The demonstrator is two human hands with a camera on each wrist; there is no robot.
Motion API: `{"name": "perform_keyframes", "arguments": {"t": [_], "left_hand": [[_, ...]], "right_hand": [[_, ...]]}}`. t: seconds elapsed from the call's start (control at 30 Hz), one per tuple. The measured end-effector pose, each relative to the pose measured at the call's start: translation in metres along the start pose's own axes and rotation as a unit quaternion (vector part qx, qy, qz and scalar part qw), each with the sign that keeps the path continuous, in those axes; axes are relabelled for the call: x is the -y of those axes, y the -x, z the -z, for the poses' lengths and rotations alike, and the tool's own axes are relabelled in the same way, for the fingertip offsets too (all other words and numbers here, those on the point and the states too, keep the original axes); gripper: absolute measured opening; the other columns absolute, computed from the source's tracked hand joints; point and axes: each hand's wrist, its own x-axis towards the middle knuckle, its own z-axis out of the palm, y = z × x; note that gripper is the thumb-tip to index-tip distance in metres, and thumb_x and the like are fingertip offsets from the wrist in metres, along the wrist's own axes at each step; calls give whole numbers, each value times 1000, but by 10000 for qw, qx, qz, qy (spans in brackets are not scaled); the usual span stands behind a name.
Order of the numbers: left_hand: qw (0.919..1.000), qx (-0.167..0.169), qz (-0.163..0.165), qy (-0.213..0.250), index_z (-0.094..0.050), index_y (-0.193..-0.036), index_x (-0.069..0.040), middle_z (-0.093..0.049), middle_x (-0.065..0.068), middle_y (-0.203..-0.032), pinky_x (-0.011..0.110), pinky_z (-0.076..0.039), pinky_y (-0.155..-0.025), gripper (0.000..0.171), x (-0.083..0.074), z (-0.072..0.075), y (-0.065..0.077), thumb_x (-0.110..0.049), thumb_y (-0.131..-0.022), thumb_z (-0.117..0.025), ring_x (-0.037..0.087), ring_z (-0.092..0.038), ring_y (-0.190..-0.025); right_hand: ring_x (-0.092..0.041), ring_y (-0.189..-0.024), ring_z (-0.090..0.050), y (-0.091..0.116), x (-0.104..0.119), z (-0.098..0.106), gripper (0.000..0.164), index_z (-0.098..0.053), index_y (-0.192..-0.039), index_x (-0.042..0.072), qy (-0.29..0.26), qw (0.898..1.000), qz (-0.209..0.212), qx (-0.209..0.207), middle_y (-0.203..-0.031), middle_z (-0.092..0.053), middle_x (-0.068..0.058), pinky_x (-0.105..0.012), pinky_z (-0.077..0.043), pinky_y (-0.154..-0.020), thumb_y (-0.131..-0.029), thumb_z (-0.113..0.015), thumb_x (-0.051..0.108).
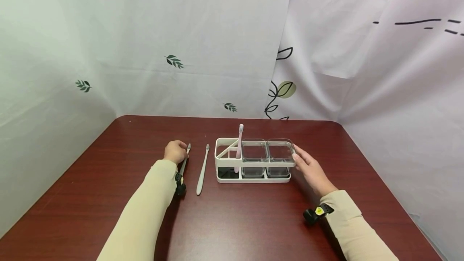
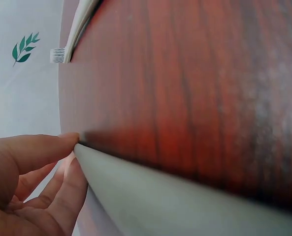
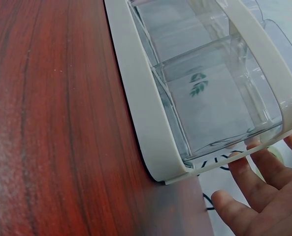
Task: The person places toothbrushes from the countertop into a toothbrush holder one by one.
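My left hand (image 1: 175, 152) pinches a pale toothbrush (image 1: 183, 166) near its bristle end, at the left of the table. In the left wrist view the handle (image 2: 136, 191) runs from thumb and fingers toward the camera, close over the wood. Beside it lies a second pale toothbrush (image 1: 202, 172), bristles away from me. A white two-tier toothbrush holder (image 1: 228, 162) stands right of both, with a pink toothbrush (image 1: 239, 148) upright in a left compartment. My right hand (image 1: 311, 170) touches the holder's right end with extended fingers (image 3: 249, 184).
Two clear square cups, a left one (image 1: 254, 151) and a right one (image 1: 281, 151), sit in the holder. The dark red wooden table (image 1: 232, 220) has its back edge against a white printed cloth (image 1: 203, 31).
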Motion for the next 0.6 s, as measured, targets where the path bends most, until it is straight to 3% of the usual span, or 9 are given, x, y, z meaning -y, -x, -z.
{"name": "perform_keyframes", "arguments": {"t": [0.37,0.6], "left_hand": [[9999,48,-6,104,-58,-102,3,-58,19,-96,33,-48,-59,31,0,1,0,2,-72,-67,28,-56,-81],[9991,201,164,328,-58,-102,3,-55,20,-96,30,-49,-57,31,3,3,-4,4,-72,-67,25,-56,-75]], "right_hand": [[-32,-123,-36,1,2,0,57,-28,-141,11,-34,10000,6,21,-142,-30,-16,-49,-34,-96,-93,-44,38],[-31,-123,-37,0,0,1,57,-29,-141,14,-47,10000,-54,22,-139,-35,-16,-49,-34,-96,-92,-45,40]]}}
